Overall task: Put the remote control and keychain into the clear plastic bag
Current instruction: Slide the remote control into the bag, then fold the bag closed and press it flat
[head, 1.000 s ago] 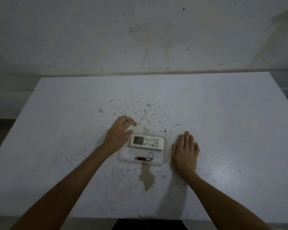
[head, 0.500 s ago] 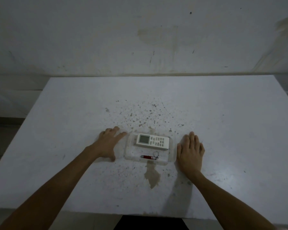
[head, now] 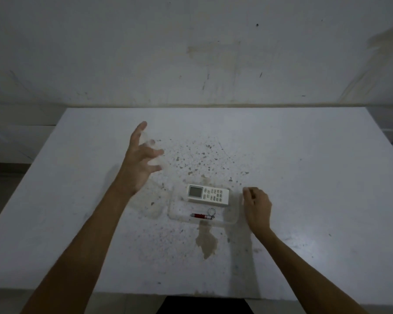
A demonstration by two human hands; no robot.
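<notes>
A white remote control [head: 208, 194] with a small screen lies flat on the table. Just in front of it is a red keychain [head: 202, 215] with a metal ring. Both lie within the outline of the clear plastic bag [head: 179, 211], which is flat on the table; I cannot tell whether they are inside it or on top. My left hand [head: 141, 162] hovers above the table to the left of the bag, fingers spread, holding nothing. My right hand [head: 258, 205] is at the bag's right edge with its fingers curled onto the plastic.
The white table [head: 304, 177] is speckled with dark spots behind the bag, and a brown stain [head: 207, 243] sits in front of it. A stained wall rises behind the table's far edge. The near edge runs below my forearms.
My left hand has lifted off the table and moved up and away to the left, fingers spread. My right hand has gone from flat on the table to curled at the bag's right edge.
</notes>
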